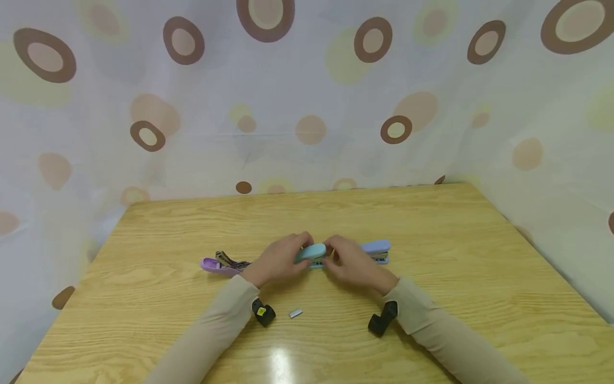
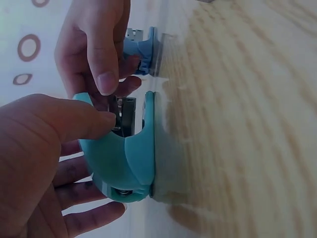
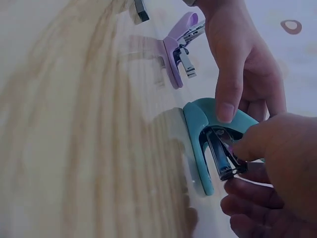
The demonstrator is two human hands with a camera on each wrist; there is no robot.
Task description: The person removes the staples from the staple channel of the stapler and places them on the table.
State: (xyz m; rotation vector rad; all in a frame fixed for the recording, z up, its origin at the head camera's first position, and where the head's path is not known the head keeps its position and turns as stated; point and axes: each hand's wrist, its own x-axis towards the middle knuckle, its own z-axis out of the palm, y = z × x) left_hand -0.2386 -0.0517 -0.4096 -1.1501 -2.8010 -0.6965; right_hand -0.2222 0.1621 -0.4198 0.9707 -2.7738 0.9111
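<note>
A teal stapler point(image 1: 313, 252) stands on the table between the two hands. My left hand point(image 1: 283, 258) grips its rear part, with the thumb on the near side and the fingers behind. My right hand point(image 1: 352, 261) pinches the front end, its thumb and fingertips around the metal magazine point(image 3: 220, 153) below the raised top. Whether staples lie inside the magazine is hidden by the fingers. A small silver staple strip point(image 1: 296, 313) lies on the table in front of the hands.
Left of the hands lies a purple stapler point(image 1: 216, 265), opened wide with its metal parts sticking up. A lavender-blue stapler point(image 1: 376, 248) stands just beyond the right hand. The wooden table point(image 1: 431, 218) meets a patterned curtain point(image 1: 307, 96) at the back.
</note>
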